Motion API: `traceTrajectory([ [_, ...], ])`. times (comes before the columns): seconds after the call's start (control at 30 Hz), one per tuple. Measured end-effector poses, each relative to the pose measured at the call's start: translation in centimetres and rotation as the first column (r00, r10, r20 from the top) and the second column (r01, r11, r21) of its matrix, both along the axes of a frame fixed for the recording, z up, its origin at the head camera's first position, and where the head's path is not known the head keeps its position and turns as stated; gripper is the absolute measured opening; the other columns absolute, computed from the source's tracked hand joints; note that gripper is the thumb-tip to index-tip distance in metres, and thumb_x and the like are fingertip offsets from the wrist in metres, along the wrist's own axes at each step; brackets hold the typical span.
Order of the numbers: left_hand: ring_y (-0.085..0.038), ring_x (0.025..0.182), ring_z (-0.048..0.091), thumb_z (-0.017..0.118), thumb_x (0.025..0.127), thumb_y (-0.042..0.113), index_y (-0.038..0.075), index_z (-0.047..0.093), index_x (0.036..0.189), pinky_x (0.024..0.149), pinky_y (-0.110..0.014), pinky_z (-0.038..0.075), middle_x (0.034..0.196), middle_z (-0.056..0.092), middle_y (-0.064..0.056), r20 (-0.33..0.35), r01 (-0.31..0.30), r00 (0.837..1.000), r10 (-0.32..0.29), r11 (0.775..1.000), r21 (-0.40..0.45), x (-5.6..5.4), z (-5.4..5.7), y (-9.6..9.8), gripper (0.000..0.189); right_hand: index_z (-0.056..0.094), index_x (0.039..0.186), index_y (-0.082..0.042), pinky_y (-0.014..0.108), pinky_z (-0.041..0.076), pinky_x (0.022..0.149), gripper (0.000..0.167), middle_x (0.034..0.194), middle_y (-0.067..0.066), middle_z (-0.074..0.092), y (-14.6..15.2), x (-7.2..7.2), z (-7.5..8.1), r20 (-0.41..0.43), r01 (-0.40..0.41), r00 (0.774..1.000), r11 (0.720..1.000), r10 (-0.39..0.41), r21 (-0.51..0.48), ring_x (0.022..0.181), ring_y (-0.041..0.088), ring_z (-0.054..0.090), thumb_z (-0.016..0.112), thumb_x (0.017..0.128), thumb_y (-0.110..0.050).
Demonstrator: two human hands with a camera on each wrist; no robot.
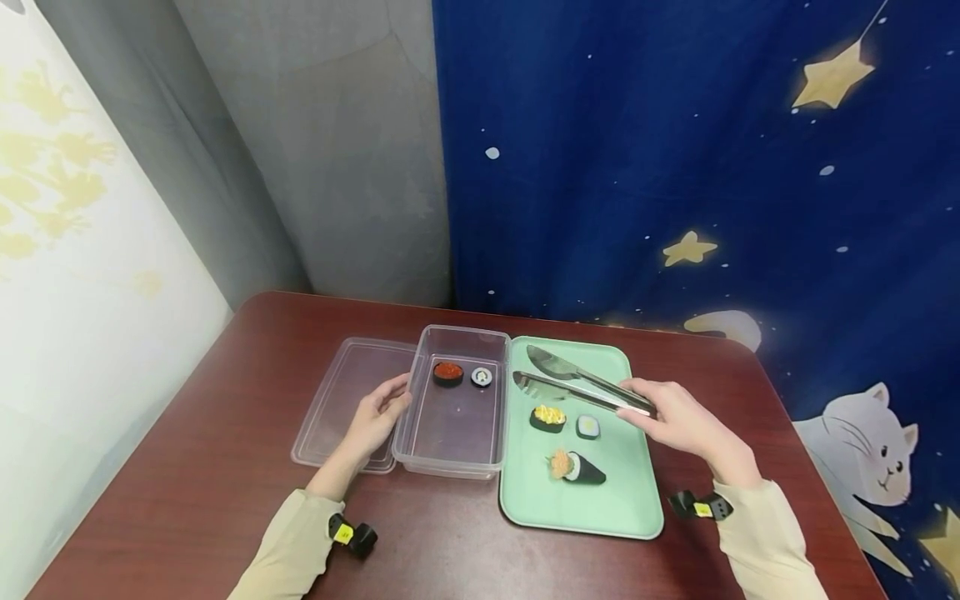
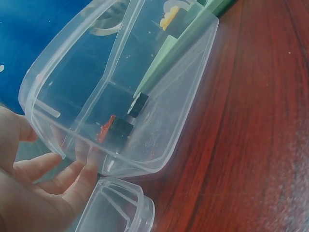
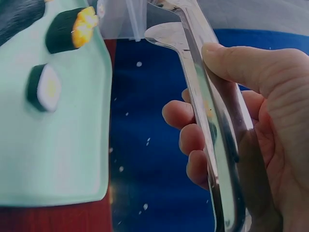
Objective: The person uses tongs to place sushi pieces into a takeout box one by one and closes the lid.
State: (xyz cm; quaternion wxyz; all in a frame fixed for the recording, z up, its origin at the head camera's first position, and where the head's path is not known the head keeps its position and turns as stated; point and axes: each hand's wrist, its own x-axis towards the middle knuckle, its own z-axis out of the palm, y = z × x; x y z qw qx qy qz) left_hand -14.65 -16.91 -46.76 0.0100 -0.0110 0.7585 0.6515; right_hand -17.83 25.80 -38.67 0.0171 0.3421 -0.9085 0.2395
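Observation:
My right hand (image 1: pixel 678 421) grips metal tongs (image 3: pixel 198 72) by their handles, thumb on one arm and fingers on the other. The tongs' parted tips hang over the upper part of the green tray (image 1: pixel 480 500). On that tray lie a yellow-topped sushi piece (image 1: pixel 548 418), a small roll (image 1: pixel 588 427) and a cone-shaped hand roll (image 1: pixel 577 467). My left hand (image 1: pixel 377 422) touches the left wall of the clear plastic container (image 1: pixel 450 460) with loosely extended fingers. Inside it sit a red-roe sushi piece (image 1: pixel 447 373) and a small white-and-black roll (image 1: pixel 482 377).
A clear lid (image 1: pixel 337 417) lies flat left of the container, close to my left forearm. The container and tray stand side by side on the dark red table (image 1: pixel 442 533). Behind the table's far edge hang a grey curtain (image 1: pixel 360 167) and a blue curtain (image 1: pixel 600 167).

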Motion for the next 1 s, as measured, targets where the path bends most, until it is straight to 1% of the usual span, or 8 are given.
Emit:
traceTrajectory([
  [0.17,-0.037,0.12,0.048,0.05,0.096,0.004,-0.007,0.041,0.136,0.091,-0.011,0.041,0.132,0.047,-0.03,-0.002,-0.005,1.0,0.005,1.0,0.01,-0.1,-0.1,0.0,0.043,0.063,0.105,-0.004,0.016,0.037,0.046,0.026,0.075,-0.012,0.058,1.4,1.2,-1.2,-0.001,0.015,1.0,0.999,-0.015,-0.034,0.051,-0.004,0.039,0.07,0.084,-0.017],
  [0.3,-0.038,0.118,0.05,0.05,0.095,0.005,-0.007,0.042,0.135,0.097,-0.023,0.044,0.13,0.049,-0.03,-0.021,-0.005,1.0,0.005,1.0,-0.003,-0.1,-0.4,0.0,0.042,0.064,0.104,-0.004,0.016,0.035,0.044,0.025,0.07,-0.015,0.053,2.2,1.9,-2.1,0.001,0.029,1.0,0.999,-0.029,-0.045,0.05,-0.005,0.036,0.071,0.083,-0.014],
  [0.4,-0.037,0.114,0.053,0.053,0.094,0.01,-0.007,0.045,0.133,0.096,-0.029,0.046,0.126,0.051,-0.03,-0.084,-0.003,0.996,0.002,1.0,-0.007,0.0,-0.6,-0.1,0.043,0.064,0.105,-0.002,0.016,0.035,0.044,0.026,0.069,-0.016,0.052,2.7,2.2,-2.8,0.012,0.034,0.999,0.998,-0.033,-0.045,0.05,-0.005,0.036,0.071,0.082,-0.014],
  [0.47,-0.034,0.11,0.056,0.055,0.093,0.014,-0.007,0.048,0.131,0.093,-0.028,0.048,0.122,0.054,-0.03,-0.143,0.005,0.99,-0.003,1.0,0.011,0.1,-0.8,-0.2,0.044,0.064,0.105,-0.001,0.016,0.034,0.044,0.027,0.069,-0.016,0.052,2.8,2.4,-3.3,0.023,0.037,0.999,0.998,-0.036,-0.044,0.05,-0.005,0.035,0.071,0.082,-0.013],
  [0.53,-0.033,0.109,0.057,0.056,0.093,0.017,-0.007,0.048,0.13,0.091,-0.026,0.049,0.121,0.054,-0.03,-0.161,0.009,0.987,-0.007,1.0,0.016,0.2,-0.8,-0.2,0.045,0.064,0.104,-0.001,0.015,0.034,0.044,0.026,0.068,-0.016,0.051,3.0,2.5,-3.8,0.033,0.035,0.999,0.998,-0.033,-0.045,0.05,-0.006,0.034,0.071,0.083,-0.013],
  [0.63,-0.035,0.112,0.055,0.054,0.093,0.014,-0.007,0.047,0.132,0.093,-0.026,0.048,0.124,0.053,-0.03,-0.117,0.008,0.993,-0.006,1.0,0.019,0.1,-0.8,-0.2,0.044,0.064,0.104,-0.002,0.016,0.033,0.043,0.024,0.067,-0.017,0.05,3.1,2.7,-4.3,0.054,0.031,0.998,0.998,-0.028,-0.049,0.049,-0.006,0.033,0.07,0.083,-0.014],
  [0.77,-0.038,0.119,0.049,0.05,0.096,0.007,-0.007,0.041,0.135,0.095,-0.021,0.044,0.13,0.048,-0.03,-0.013,0.002,1.0,-0.003,1.0,-0.004,-0.1,-0.4,-0.2,0.043,0.064,0.104,-0.002,0.016,0.035,0.045,0.024,0.069,-0.016,0.052,3.2,2.7,-4.7,0.062,0.015,0.998,0.999,-0.012,-0.051,0.051,-0.005,0.036,0.07,0.084,-0.014],
  [1.0,-0.037,0.121,0.047,0.05,0.096,0.005,-0.006,0.039,0.137,0.089,-0.01,0.041,0.132,0.046,-0.029,0.013,0.006,1.0,-0.007,1.0,0.028,-0.2,-0.3,-0.2,0.044,0.065,0.104,-0.002,0.017,0.038,0.051,0.027,0.077,-0.013,0.06,3.2,2.4,-5.2,0.034,0.003,0.999,0.999,-0.002,-0.032,0.059,-0.004,0.043,0.072,0.082,-0.014],
])
